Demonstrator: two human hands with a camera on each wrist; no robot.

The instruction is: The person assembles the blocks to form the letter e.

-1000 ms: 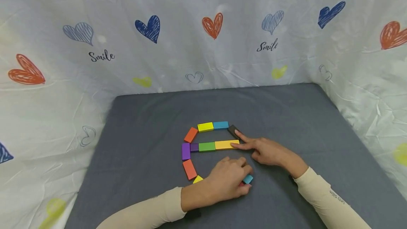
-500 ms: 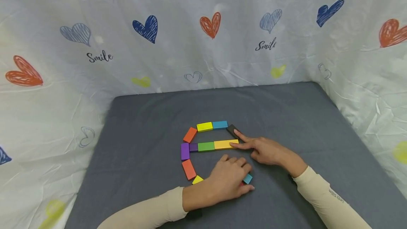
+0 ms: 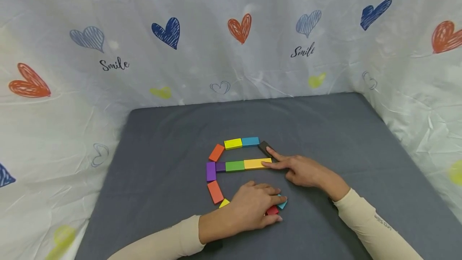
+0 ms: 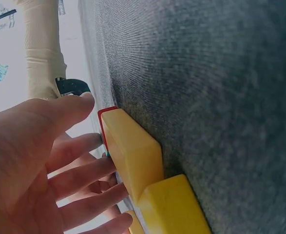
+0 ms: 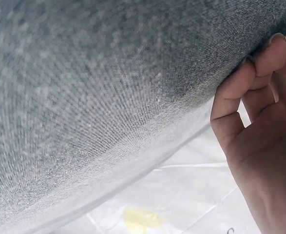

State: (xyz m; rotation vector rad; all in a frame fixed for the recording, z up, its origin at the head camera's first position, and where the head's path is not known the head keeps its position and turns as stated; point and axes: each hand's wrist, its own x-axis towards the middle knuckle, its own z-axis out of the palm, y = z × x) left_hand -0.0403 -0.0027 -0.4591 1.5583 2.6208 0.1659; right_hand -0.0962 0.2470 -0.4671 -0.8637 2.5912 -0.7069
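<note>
Coloured blocks form a rounded shape with a middle bar. My left hand (image 3: pixel 250 208) spreads over the lower row, a finger touching the light blue block (image 3: pixel 283 204) and the thumb beside the red block (image 3: pixel 272 210). In the left wrist view, its extended fingers reach along an amber block (image 4: pixel 133 151), with a yellow block (image 4: pixel 174 207) adjoining. My right hand (image 3: pixel 304 170) presses one straight finger on the black block (image 3: pixel 264 147) and another on the amber bar block (image 3: pixel 254 164); its remaining fingers curl under. The left hand hides part of the lower row.
The bar continues left through a green block (image 3: pixel 235 166) and a dark purple block (image 3: pixel 220 167) to a purple block (image 3: pixel 211 171). Orange blocks sit above and below that. A yellow block (image 3: pixel 232 144) and a blue block (image 3: pixel 250 142) top the shape. Grey cloth (image 3: pixel 173 131) lies beneath; a heart-printed curtain (image 3: pixel 202 63) surrounds it.
My left hand has shifted slightly left and toward me, and its fingers have straightened, showing more of the red block. The right hand stays in place.
</note>
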